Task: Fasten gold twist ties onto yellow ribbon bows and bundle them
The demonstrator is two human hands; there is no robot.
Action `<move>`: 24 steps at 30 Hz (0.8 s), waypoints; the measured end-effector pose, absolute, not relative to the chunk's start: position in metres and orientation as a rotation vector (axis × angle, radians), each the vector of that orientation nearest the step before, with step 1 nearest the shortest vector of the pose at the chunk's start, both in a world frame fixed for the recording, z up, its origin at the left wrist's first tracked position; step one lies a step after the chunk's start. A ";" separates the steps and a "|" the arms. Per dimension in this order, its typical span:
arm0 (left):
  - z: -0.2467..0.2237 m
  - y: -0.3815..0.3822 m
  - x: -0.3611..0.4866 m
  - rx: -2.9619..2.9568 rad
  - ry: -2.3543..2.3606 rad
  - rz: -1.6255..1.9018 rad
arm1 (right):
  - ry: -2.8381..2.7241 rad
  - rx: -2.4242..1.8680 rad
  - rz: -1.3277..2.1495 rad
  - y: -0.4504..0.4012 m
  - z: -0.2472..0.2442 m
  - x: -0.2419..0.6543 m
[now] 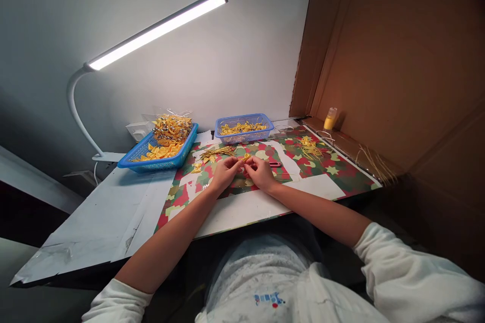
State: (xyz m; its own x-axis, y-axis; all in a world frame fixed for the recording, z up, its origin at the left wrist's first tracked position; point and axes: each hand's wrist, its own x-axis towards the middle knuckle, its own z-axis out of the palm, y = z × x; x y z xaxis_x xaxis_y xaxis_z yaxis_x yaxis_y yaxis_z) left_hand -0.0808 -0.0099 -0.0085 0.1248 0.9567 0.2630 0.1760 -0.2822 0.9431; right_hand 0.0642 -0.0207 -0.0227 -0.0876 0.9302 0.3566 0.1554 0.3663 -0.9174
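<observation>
Here; yellow piece [246, 157] between hands [226, 171] [260, 172]

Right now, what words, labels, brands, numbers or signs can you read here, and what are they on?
None can be read for certain.
Blue print on the pale clothing: too blurred to tell whether it holds letters.
White squiggle on the patterned table covering: too small to make out.

Red, green and cream camouflage sheet [348, 171], bright-blue basket [159, 165], held piece [246, 157] seemingly yellow
</observation>
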 end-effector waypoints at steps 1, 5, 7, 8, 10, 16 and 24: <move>-0.009 -0.009 -0.081 1.558 1.122 1.253 | -1.531 -1.011 0.873 -0.020 -0.023 0.064; -0.009 -0.009 -0.080 1.454 1.079 1.283 | -1.532 -1.000 0.868 -0.020 -0.023 0.066; -0.007 -0.011 -0.080 1.444 1.054 1.285 | -1.539 -1.006 0.866 -0.021 -0.022 0.066; -0.007 -0.012 -0.079 1.444 1.046 1.279 | -1.552 -1.011 0.852 -0.021 -0.021 0.067; -0.006 -0.012 -0.079 1.448 1.051 1.257 | -1.594 -1.021 0.792 -0.022 -0.020 0.067; -0.007 -0.009 -0.083 1.512 1.111 1.164 | -1.718 -1.042 0.600 -0.024 -0.017 0.069; -0.003 -0.013 -0.080 1.560 1.093 1.207 | -1.714 -1.039 0.567 -0.024 -0.017 0.069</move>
